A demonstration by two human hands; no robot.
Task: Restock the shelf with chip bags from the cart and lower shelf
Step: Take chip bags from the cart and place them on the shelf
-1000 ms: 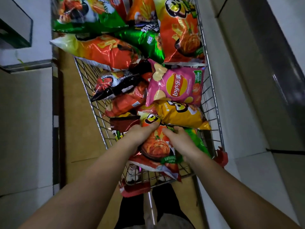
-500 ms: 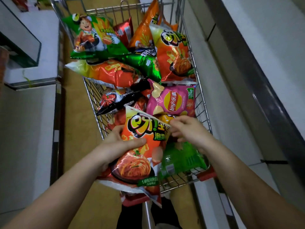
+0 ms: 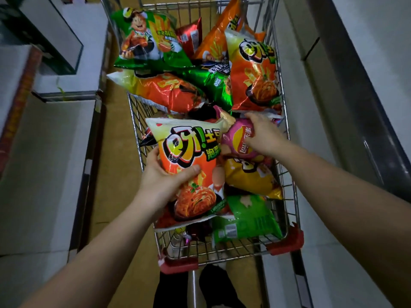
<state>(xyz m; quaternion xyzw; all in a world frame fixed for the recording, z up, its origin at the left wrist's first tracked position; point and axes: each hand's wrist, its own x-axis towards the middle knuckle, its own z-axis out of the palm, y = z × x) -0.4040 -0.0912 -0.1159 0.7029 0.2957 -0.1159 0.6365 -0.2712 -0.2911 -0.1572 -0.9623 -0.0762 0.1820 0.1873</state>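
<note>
A wire shopping cart [image 3: 289,196] stands in front of me, filled with several chip bags. My left hand [image 3: 164,181] grips an orange bag with a green-white top [image 3: 189,156], lifted above the pile at the cart's near left. My right hand [image 3: 262,134] grips a pink Lay's bag [image 3: 235,141] just right of it. Below the pink bag lie a yellow bag [image 3: 249,176] and a light green bag [image 3: 249,216]. Further back rest a green cartoon bag [image 3: 146,38] and more orange bags [image 3: 253,74].
White shelf units [image 3: 55,134] stand to the left of the aisle and a white unit with a dark rail [image 3: 355,90] to the right. The floor [image 3: 115,152] is tan. The cart has red corner bumpers [image 3: 287,243]. My legs show below the cart.
My left hand has lifted the orange bag out of the pile. My right hand let go of that bag and moved up to take hold of the pink bag. The view tilted upward.
</note>
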